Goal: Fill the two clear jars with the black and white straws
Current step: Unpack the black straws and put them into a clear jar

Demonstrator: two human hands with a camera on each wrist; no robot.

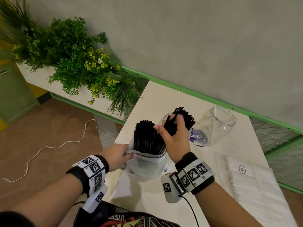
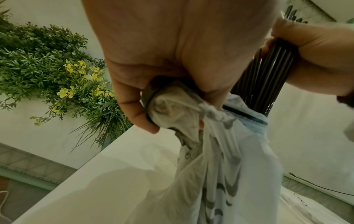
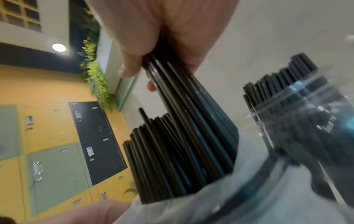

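Note:
A white plastic bag [image 1: 146, 166] stands on the table with a thick bundle of black straws [image 1: 146, 135] upright in it. My left hand [image 1: 127, 154] grips the bag's rim on the left side. My right hand [image 1: 165, 128] grips a bunch of black straws [image 1: 168, 122], their lower ends still in the bag. Just behind it is a clear jar [image 1: 196, 136] with a purple label and black straws [image 1: 188, 118] in it. A second clear jar [image 1: 218, 125] stands further right. In the right wrist view the held bunch [image 3: 191, 106] fans down into the bag [image 3: 249, 197] beside the jar [image 3: 306, 121].
A clear pack of white straws [image 1: 249, 185] marked XL lies at the table's right front. The white table [image 1: 164, 99] meets a grey wall with a green rail. Planters with greenery [image 1: 78, 63] stand to the left, and a white cable [image 1: 49, 148] runs across the floor.

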